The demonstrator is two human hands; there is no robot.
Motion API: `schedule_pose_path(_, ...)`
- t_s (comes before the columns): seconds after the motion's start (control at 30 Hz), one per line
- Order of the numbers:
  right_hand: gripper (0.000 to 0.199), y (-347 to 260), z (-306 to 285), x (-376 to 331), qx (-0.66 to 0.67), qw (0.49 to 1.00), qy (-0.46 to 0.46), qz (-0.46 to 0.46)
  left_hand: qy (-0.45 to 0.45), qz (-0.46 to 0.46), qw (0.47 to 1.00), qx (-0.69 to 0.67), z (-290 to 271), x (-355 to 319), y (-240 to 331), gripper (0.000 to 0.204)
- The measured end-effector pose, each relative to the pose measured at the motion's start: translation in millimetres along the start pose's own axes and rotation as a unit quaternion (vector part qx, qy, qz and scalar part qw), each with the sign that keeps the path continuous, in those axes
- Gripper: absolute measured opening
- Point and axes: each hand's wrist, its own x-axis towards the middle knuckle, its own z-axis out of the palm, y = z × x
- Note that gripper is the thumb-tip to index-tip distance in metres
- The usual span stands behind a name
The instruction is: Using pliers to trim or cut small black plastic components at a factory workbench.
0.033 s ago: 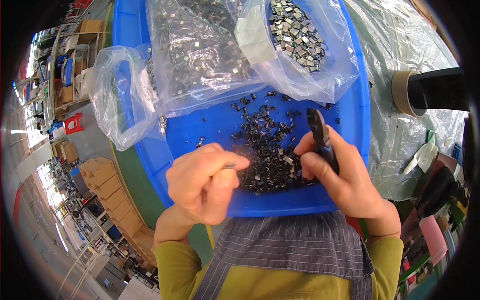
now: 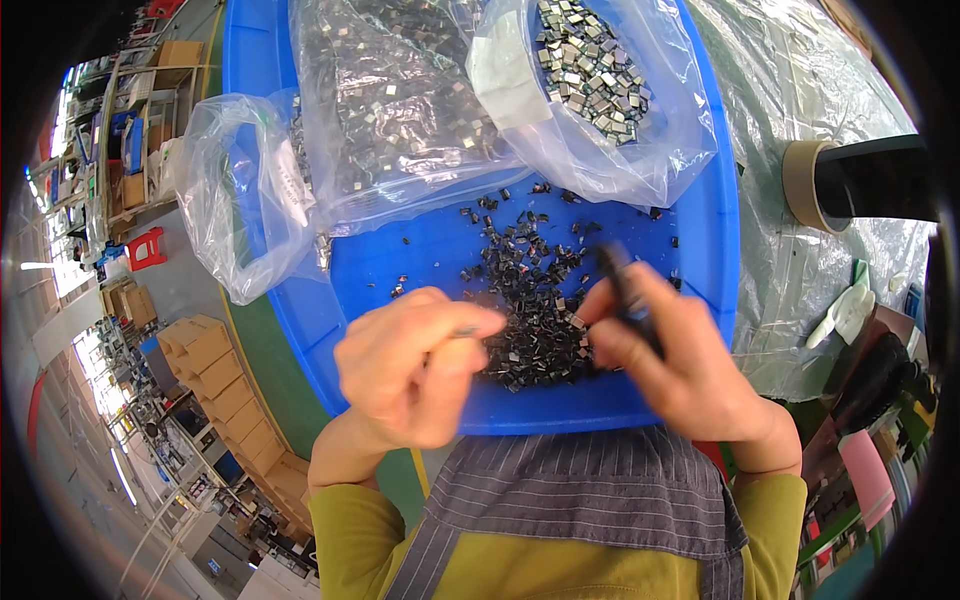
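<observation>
My left hand [image 2: 410, 365] is closed in a pinch above the left side of a pile of small parts. A little grey sliver [image 2: 466, 332] shows between its thumb and forefinger, mostly covered by the fingers. To the right of the pile, my right hand [image 2: 675, 365] is wrapped round a dark hand tool [image 2: 632, 305], its narrow end pointing up and away; motion smears it. Beneath both hands, the small black and silvery parts [image 2: 540, 340] lie heaped in a blue tray [image 2: 480, 415].
A clear bag of dark and silvery pieces [image 2: 400, 120] lies at the tray's far side, beside an opened bag of square metal pieces [image 2: 595, 70]. A crumpled clear bag [image 2: 225, 200] hangs over the left rim. Right of the tray are a tape roll [image 2: 805, 185] and a white glove [image 2: 850, 312].
My right hand and the dark tool have shifted slightly left, the tool's tip lower and nearer the pile. My left hand has barely moved, a touch to the right.
</observation>
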Motion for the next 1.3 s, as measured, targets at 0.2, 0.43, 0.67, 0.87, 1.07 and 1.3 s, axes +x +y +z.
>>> schedule_pose_path(0.2,0.020,8.0,-0.9,-0.3,-0.026,0.995,-0.068,-0.071,-0.005,0.047,0.999,0.024,6.6,-6.6,-10.3,0.030)
schedule_pose_path(0.43,0.022,6.4,-2.7,0.2,0.025,0.993,-0.101,-0.049,0.004,0.119,0.987,0.106,11.4,-1.7,-9.8,0.035)
schedule_pose_path(0.67,0.027,11.3,1.8,-7.7,-0.012,0.992,0.083,-0.095,0.057,0.143,0.983,0.098,21.0,0.8,-15.6,0.033)
schedule_pose_path(0.87,0.054,25.5,6.7,-16.4,-0.306,0.917,0.089,-0.239,0.009,0.127,0.985,0.120,15.9,10.8,-10.9,0.030)
schedule_pose_path(1.07,0.051,34.5,6.5,-22.0,-0.363,0.879,0.071,-0.302,0.015,0.038,0.990,0.135,6.3,59.6,12.1,0.020)
schedule_pose_path(1.3,0.040,39.4,1.3,-21.8,-0.294,0.903,0.065,-0.306,0.047,0.073,0.984,0.157,-1.8,68.3,8.1,0.029)
